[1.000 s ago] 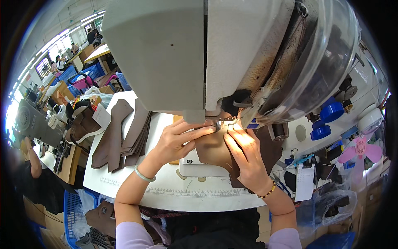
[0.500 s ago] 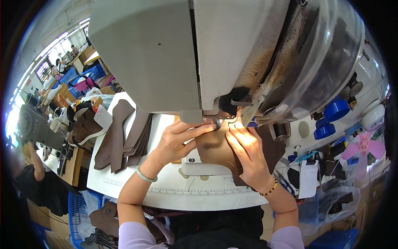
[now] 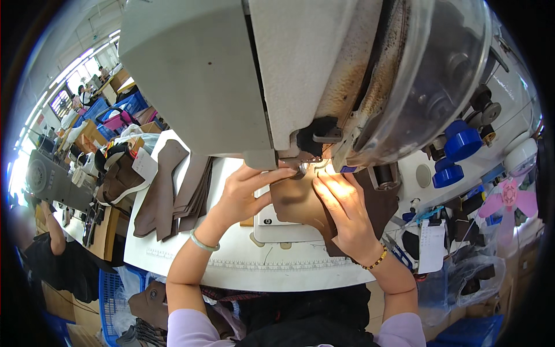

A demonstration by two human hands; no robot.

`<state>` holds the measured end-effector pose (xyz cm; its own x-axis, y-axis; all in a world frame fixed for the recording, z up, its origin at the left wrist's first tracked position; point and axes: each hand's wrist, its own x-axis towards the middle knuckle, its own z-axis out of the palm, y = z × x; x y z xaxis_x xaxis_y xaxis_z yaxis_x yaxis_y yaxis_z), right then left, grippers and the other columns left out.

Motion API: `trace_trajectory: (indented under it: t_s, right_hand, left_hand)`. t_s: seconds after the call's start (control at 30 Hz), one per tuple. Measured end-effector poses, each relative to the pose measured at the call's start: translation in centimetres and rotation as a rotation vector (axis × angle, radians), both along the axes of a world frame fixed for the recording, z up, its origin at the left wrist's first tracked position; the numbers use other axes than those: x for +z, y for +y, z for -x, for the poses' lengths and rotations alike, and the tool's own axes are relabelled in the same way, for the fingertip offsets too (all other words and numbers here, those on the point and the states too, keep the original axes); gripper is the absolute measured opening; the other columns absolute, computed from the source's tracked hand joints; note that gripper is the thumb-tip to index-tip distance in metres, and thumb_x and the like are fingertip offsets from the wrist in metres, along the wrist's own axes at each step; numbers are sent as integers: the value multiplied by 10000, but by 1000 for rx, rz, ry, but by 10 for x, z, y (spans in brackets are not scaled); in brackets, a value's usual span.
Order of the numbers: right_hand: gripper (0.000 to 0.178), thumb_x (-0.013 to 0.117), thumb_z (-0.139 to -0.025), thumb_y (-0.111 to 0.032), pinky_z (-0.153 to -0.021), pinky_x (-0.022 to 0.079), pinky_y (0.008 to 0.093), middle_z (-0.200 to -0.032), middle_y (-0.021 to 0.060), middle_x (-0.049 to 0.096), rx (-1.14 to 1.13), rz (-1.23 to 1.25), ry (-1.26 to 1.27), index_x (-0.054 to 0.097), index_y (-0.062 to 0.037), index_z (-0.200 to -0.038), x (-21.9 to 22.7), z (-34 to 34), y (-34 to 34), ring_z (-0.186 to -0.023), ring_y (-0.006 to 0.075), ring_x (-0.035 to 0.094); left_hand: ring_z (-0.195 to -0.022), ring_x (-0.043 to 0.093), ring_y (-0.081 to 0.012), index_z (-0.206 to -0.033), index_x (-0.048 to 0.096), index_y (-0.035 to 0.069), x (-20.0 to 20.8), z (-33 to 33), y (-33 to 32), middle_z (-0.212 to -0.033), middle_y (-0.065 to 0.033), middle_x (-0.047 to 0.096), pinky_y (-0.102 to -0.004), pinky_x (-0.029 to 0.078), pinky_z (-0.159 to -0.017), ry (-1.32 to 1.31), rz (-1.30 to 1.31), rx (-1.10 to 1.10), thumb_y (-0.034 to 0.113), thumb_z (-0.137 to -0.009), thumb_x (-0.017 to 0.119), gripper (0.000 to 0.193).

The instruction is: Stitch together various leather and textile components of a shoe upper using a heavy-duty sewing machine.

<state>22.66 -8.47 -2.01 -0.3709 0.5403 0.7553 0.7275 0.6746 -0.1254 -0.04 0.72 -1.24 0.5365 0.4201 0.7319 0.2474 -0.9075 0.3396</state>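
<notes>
A brown leather-like piece (image 3: 298,202) lies under the head of a grey-white sewing machine (image 3: 196,81), lit by its lamp around the metal foot (image 3: 302,169). At the piece's left edge is my left hand (image 3: 241,194), its index finger reaching to the foot and its thumb bent against the edge; the grip is partly hidden. My right hand (image 3: 347,211) rests on the piece to the right of the foot, fingers stretched out flat. A darker brown part (image 3: 378,199) shows beyond the right hand.
Stacked brown cut pieces (image 3: 193,194) lie on the white table (image 3: 231,272) at left, near a brown shoe (image 3: 121,179). Scissors (image 3: 399,251), a white paper tag (image 3: 431,248), blue knobs (image 3: 462,141) and a pink fan (image 3: 509,199) are at right. A blue basket (image 3: 110,306) stands below; another person (image 3: 58,254) sits at far left.
The machine head appears slightly farther left and up, as the whole view has shifted a little. Both hands keep nearly the same place on the brown piece.
</notes>
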Motion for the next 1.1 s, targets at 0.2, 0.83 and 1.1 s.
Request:
trace_trajectory:
  t_s: [0.2,0.83,1.1]
  right_hand:
    - [515,662,-803,-173,-1036,360,510,-1246,152,538,5,122,-9,547,24,-1265,19,-4,-13,-1163,356,511]
    - [406,487,-995,-253,-999,427,352,-1224,118,603,-365,42,1062,529,20,-1293,149,-602,-90,-1130,210,566]
    - [387,493,-969,-226,-956,448,364,-1229,112,587,-457,11,940,520,2,-1280,140,-651,-86,-1121,210,555]
  left_hand:
    - [-1045,618,-205,-1116,679,75,-1,3,20,-1091,-60,676,-356,461,-968,-122,521,-251,43,-692,788,439]
    - [-1059,644,-284,-1126,701,127,16,-5,-20,-1150,-99,659,-339,545,-829,134,-215,74,28,-691,724,446]
    - [-1165,600,-290,-1195,650,69,11,-27,-52,-1194,-125,631,-305,530,-757,212,-360,334,2,-746,647,454]
